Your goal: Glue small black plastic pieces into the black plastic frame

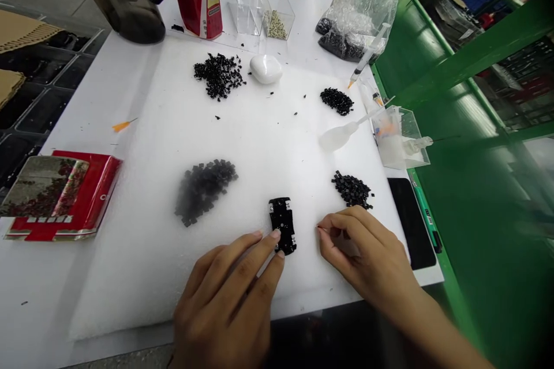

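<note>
A small black plate-like part (283, 222) with notched ends and small shiny metal bits lies on the white foam sheet. My left hand (234, 288) reaches in from below with fingers stretched out. Two of its fingertips touch the part's lower left side. To the right of the part, my right hand (367, 248) is closed in a pinch just above the foam. Whatever sits between its thumb and forefinger is too small to name. Just beyond the right hand is a pile of small black pieces (352, 189).
Other black piles include square pieces (205, 190), tiny bits (219, 75) and grains (336, 101). Around the foam (142, 265) are a white lump (265, 69), a dropper (340, 136), a syringe (370, 55), clear boxes (279, 8), a red packet (64, 196) and a phone (411, 222).
</note>
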`<state>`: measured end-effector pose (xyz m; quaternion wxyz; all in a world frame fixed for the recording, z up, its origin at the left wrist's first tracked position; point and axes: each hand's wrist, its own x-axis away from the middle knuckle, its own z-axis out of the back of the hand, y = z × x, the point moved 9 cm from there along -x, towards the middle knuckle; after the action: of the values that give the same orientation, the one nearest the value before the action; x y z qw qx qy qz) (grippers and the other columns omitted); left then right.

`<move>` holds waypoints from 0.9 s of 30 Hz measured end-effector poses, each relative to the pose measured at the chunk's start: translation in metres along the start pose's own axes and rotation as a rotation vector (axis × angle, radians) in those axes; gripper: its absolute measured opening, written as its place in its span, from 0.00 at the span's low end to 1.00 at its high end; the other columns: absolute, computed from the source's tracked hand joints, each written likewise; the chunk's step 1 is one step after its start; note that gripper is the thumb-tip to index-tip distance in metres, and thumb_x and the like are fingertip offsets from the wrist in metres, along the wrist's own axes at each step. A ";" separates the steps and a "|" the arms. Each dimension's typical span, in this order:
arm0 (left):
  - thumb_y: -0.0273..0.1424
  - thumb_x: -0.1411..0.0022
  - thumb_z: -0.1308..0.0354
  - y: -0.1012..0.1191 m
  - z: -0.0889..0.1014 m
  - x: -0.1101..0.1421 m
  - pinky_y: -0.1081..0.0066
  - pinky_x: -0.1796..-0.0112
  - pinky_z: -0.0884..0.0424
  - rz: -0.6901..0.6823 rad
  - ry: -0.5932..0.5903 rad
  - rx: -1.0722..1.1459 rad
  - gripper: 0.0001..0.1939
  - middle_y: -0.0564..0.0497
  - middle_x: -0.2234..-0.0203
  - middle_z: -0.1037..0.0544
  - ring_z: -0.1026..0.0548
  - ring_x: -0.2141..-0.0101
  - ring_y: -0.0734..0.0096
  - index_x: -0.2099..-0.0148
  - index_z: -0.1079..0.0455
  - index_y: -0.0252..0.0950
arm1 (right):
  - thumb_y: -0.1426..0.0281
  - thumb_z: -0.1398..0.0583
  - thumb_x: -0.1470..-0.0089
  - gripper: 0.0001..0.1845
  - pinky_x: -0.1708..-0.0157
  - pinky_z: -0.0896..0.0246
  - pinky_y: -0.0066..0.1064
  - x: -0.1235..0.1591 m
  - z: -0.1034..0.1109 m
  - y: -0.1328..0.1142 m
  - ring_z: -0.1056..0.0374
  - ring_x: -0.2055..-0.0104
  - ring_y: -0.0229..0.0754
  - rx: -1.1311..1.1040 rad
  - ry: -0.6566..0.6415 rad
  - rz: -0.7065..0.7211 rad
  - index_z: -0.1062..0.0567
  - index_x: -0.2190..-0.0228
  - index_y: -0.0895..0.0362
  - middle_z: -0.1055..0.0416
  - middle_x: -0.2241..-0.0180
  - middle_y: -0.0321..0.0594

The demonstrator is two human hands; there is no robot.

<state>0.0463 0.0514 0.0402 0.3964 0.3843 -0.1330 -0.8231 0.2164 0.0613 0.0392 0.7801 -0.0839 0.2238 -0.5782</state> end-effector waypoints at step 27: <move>0.11 0.36 0.45 0.000 0.003 0.000 0.61 0.50 0.28 0.017 -0.011 0.001 0.17 0.47 0.49 0.19 0.23 0.47 0.62 0.53 0.20 0.32 | 0.67 0.39 0.36 0.03 0.69 0.36 0.30 0.022 -0.003 0.010 0.31 0.68 0.38 -0.096 0.133 -0.538 0.25 0.63 0.52 0.29 0.69 0.32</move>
<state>0.0444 0.0506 0.0420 0.4026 0.3788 -0.1390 -0.8217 0.2285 0.0436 0.0273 0.5774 -0.1389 0.2712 -0.7575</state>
